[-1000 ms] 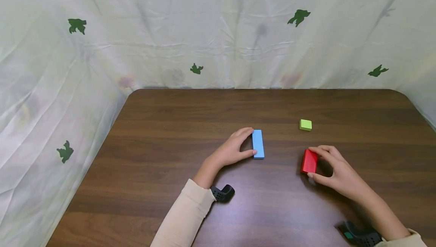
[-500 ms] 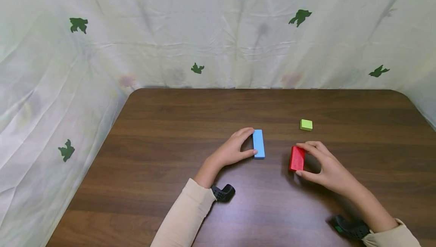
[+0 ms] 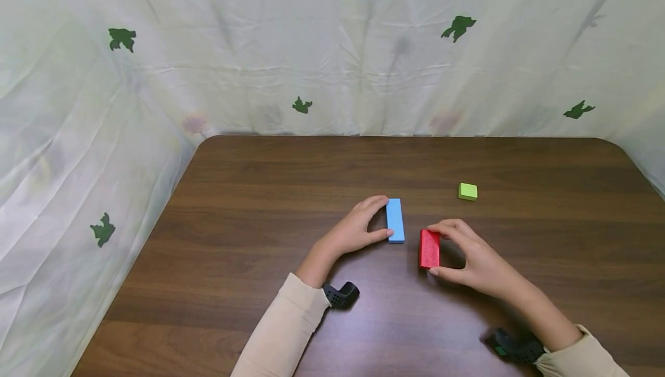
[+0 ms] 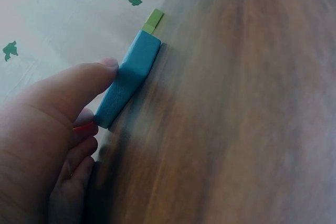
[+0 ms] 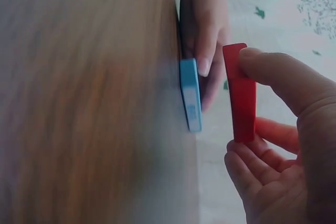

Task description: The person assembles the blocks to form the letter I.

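A flat blue block (image 3: 395, 221) lies on the table with its long side running away from me. My left hand (image 3: 352, 230) pinches it between the thumb at the near end and the fingers at the far end. To its right, my right hand (image 3: 480, 264) holds a red block (image 3: 430, 249) by its two ends, thumb nearest me. In the right wrist view a gap shows between the red block (image 5: 242, 98) and the table surface, so it hangs in the air. The two blocks are apart, roughly side by side.
A small light-green block (image 3: 467, 191) sits farther back on the brown wooden table (image 3: 249, 192), beyond my right hand. Behind the table hangs a pale cloth (image 3: 322, 36) with green bird shapes. Each wrist wears a black camera (image 3: 340, 295).
My right hand has carried the red block leftward, closer to the blue block. My left hand and the blue block have stayed in place, as has the green block.
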`<state>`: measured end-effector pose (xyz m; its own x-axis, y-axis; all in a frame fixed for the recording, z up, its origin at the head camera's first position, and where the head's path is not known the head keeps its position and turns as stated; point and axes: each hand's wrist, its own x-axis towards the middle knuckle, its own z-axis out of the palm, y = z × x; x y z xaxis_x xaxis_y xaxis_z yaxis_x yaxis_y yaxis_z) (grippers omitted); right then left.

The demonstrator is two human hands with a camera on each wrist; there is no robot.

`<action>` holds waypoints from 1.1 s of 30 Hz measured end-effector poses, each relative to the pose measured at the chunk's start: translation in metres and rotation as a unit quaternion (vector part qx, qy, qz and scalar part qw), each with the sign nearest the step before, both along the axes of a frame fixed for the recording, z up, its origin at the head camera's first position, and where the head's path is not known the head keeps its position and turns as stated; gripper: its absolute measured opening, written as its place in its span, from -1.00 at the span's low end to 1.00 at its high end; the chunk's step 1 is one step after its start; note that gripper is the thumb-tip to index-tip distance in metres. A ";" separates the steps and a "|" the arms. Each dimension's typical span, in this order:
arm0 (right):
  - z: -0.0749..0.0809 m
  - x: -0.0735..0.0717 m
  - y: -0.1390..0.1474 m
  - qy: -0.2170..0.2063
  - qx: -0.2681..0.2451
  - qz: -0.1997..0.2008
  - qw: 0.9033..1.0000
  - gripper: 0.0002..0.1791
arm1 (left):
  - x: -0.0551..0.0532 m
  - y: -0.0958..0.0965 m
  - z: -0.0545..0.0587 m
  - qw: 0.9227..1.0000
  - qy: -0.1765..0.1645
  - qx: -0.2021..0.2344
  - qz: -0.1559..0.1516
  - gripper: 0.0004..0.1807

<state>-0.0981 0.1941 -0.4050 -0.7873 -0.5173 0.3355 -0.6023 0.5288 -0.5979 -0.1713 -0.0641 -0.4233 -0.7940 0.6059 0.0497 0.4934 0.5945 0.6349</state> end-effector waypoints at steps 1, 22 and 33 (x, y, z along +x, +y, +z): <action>-0.001 0.000 -0.002 0.001 -0.001 0.004 1.000 -0.28 | 0.000 0.000 0.000 1.000 0.001 0.000 0.000 -0.26; -0.014 0.002 -0.034 -0.032 0.011 0.052 0.998 -0.34 | 0.000 0.000 -0.002 1.000 0.006 0.006 0.000 -0.26; -0.019 0.001 -0.037 -0.051 0.026 0.054 0.997 -0.34 | -0.001 0.000 -0.002 1.000 0.009 0.004 0.000 -0.26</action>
